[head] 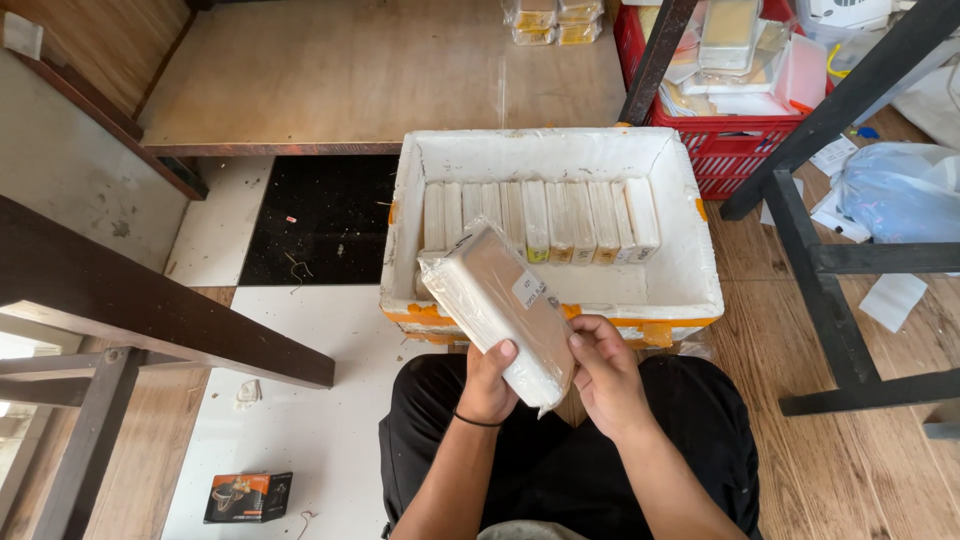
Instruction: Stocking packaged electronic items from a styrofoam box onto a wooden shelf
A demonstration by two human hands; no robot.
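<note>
- A flat, plastic-wrapped packet [500,305] is held up over the near rim of a white foam box [690,270], tilted with its far end toward the left.
- The packet's near end is clasped by the left hand [488,383], thumb laid on the top face; the remaining fingers are hidden beneath the packet.
- The near right edge is clasped by the right hand [605,375], thumb on the edge, the other fingers curled out of sight underneath.
- A small label is stuck on the packet's upper face; its print is too small to make out.
- Inside the box a row of similar packets [545,218] stands on edge along the far wall; the row's left end is partly covered by the held packet.
- The box's near wall, streaked with orange tape, is partly hidden behind the hands.
- A red crate [730,150] of wrapped goods lies far right, crossed by a dark frame leg and cut off at the top.
- A small dark carton [248,497] lies on the floor, near left.
- A bluish plastic bag [900,190] is cut off at the right edge.
</note>
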